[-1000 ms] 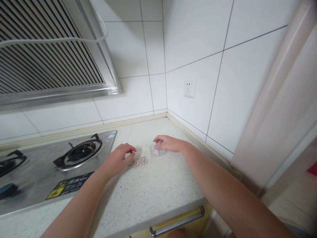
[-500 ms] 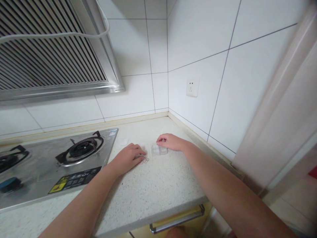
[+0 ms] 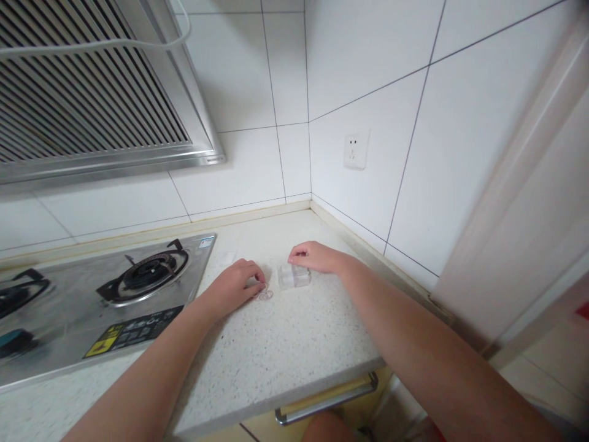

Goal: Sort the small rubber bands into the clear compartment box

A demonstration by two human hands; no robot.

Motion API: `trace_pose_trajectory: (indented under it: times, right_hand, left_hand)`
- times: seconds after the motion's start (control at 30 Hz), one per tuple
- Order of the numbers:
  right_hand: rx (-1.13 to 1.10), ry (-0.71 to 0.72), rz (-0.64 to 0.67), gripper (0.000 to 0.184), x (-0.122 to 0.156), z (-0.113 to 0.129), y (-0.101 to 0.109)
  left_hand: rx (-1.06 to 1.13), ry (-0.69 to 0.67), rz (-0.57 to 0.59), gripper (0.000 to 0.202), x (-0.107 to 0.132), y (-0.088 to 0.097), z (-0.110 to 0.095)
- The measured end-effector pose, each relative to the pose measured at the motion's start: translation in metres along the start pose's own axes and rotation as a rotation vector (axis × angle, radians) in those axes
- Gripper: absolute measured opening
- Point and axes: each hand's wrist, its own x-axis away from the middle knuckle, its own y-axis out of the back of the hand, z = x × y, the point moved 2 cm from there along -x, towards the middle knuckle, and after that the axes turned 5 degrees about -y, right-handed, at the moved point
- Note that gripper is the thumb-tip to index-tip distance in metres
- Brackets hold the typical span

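Note:
A small clear plastic box (image 3: 295, 279) lies on the speckled white counter. My right hand (image 3: 313, 255) is behind it, fingers curled closed at its back edge; the exact grip is partly hidden. To the left of the box are several thin, pale pinkish rings (image 3: 265, 295), like small rubber bands, lying loose on the counter. Beside them my left hand (image 3: 240, 283) is closed in a pinch, thumb and forefinger meeting just above the rings. Whatever is between those fingertips is too small to make out.
A steel gas stove (image 3: 151, 294) with burners is set into the counter at left, under a slatted range hood (image 3: 92, 92). A pale flat piece (image 3: 226, 258) lies behind my left hand. A wall socket (image 3: 356, 150) and a drawer handle (image 3: 326, 402) are at right and below.
My left hand has lifted and drawn back slightly left, uncovering more of the rings. My right hand stays by the box. The view has shifted slightly.

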Motion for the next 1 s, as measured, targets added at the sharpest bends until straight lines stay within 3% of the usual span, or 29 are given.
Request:
trace_pose_trajectory:
  times: [0.27,0.53,0.67,0.83,1.0]
  right_hand:
    - [-0.042,0.027,0.028,0.041,0.0,0.006,-0.001]
    - [-0.126,0.097,-0.014,0.036,0.001,0.031,-0.009]
    - [-0.179,0.159,0.014,0.034,0.002,0.039,-0.012]
    - [-0.209,0.169,-0.056,0.027,0.0,0.04,-0.009]
    - [-0.249,0.181,-0.032,0.035,0.001,0.04,-0.008]
  left_hand:
    - [0.034,0.111,-0.126,0.014,0.0,0.002,-0.003]
    - [0.101,0.161,-0.292,0.017,-0.007,-0.002,-0.021]
    - [0.141,0.174,-0.319,0.016,-0.009,-0.005,-0.025]
    - [0.169,0.2,-0.337,0.016,-0.009,-0.007,-0.024]
    - [0.194,0.201,-0.331,0.016,-0.009,-0.008,-0.026]
